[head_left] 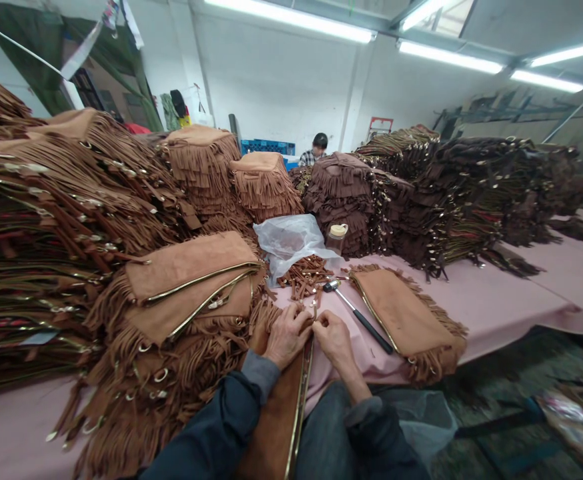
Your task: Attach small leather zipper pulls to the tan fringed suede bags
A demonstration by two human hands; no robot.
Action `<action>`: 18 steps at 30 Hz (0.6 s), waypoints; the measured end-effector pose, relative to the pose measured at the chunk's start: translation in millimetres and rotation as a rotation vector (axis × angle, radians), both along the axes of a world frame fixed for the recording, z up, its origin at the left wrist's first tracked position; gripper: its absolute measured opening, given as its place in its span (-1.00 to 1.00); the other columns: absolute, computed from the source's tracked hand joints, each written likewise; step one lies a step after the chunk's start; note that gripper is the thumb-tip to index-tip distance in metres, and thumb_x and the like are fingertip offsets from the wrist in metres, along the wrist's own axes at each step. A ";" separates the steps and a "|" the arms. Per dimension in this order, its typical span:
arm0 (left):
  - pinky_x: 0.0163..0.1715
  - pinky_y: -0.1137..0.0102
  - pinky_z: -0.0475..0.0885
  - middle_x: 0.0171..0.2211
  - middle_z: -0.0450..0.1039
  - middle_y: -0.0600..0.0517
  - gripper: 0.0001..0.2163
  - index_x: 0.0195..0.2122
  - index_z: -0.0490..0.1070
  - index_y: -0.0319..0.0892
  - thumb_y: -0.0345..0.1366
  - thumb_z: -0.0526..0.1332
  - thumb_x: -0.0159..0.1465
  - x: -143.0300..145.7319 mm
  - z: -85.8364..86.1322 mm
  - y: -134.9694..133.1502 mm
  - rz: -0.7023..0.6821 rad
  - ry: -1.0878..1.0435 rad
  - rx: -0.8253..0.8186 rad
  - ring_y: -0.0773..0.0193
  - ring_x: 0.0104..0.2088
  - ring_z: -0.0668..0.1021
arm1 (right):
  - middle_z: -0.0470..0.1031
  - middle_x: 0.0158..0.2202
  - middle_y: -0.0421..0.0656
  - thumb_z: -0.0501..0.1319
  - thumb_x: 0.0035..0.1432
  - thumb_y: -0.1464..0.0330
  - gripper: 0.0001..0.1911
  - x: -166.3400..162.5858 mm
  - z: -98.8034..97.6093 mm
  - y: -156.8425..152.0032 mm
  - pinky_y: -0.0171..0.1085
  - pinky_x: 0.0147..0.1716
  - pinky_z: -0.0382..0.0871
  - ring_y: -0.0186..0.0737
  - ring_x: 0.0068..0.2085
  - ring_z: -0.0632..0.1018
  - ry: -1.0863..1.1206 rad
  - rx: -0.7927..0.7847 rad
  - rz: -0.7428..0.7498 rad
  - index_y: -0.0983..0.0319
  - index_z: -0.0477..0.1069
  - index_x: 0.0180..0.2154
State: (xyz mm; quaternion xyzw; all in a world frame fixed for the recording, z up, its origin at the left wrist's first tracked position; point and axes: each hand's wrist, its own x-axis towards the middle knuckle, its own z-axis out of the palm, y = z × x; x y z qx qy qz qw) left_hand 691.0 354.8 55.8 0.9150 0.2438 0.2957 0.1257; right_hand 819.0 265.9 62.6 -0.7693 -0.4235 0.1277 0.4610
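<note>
A brown suede fringed bag [274, 420] with a gold zipper [299, 400] lies across my lap and the table edge. My left hand [287, 335] is closed on the bag's far end, by the zipper's end. Close beside it, my right hand [332, 340] pinches a small brown strip [315, 311] that sticks up between the two hands; its lower part is hidden by the fingers. Just beyond lies a pile of short brown leather tabs [304, 275] with metal ends. To the right rests a hammer [359, 315] with a black grip.
A finished-looking tan bag [404, 310] lies right of the hammer. Stacked tan bags [191, 267] crowd the left, dark brown ones [341, 200] the back right. A clear plastic bag [294, 240] and a lidded jar [336, 238] stand behind the tabs. A person [316, 148] is far back.
</note>
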 end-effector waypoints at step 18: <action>0.14 0.24 0.34 -0.10 0.51 -0.06 -0.74 -0.07 0.50 -0.17 -0.20 0.09 0.38 -3.7 9.7 18.0 -0.311 -0.227 -0.706 0.17 -0.02 0.50 | 0.56 -0.20 -0.05 0.16 0.22 0.07 -0.57 -5.2 1.3 -14.8 -0.21 -0.16 0.41 -0.08 -0.17 0.53 0.456 0.175 0.302 0.27 0.52 -0.11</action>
